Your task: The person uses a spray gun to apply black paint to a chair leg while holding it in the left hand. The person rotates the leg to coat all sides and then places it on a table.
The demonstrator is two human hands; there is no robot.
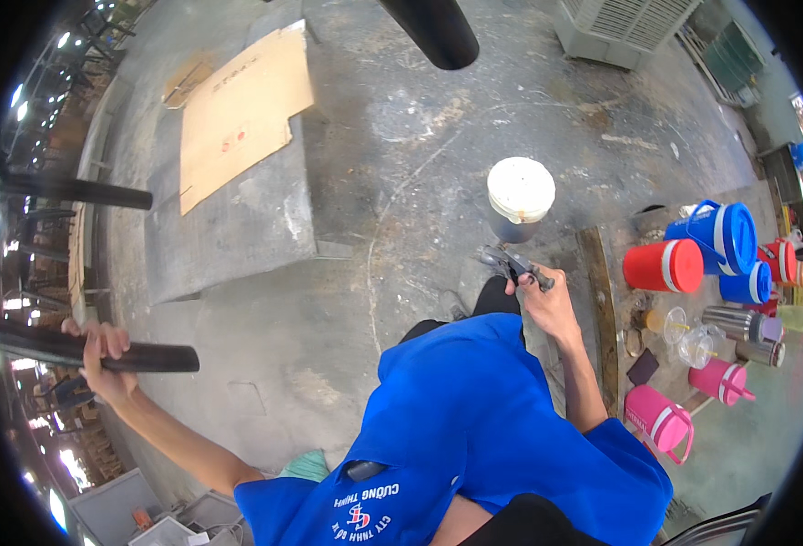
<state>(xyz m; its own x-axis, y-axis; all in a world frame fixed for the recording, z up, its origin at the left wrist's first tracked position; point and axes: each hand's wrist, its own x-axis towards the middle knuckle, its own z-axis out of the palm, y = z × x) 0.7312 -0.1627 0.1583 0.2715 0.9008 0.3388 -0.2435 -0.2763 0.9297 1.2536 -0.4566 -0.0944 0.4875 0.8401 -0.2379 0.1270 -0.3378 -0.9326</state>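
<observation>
At the left, my left hand (107, 362) is wrapped round a thick black bar (160, 358) near its blunt end; the rest of the bar runs off to the left rim. My right hand (547, 305) is closed round a small dark metal spray gun (513, 264), held in front of my body with its silvery head toward the upper left. Just beyond the gun stands a dark bucket with a white lid (521, 187). Part of the gun's grip is hidden by my fingers.
More black bars (83, 189) jut in from the left and the top (433, 36). A grey table (238, 259) carries flat cardboard (247, 109). On the right, a wooden bench (599, 300) holds red (656, 266), blue (711, 237) and pink jugs (654, 419). An air cooler (615, 32) stands far off.
</observation>
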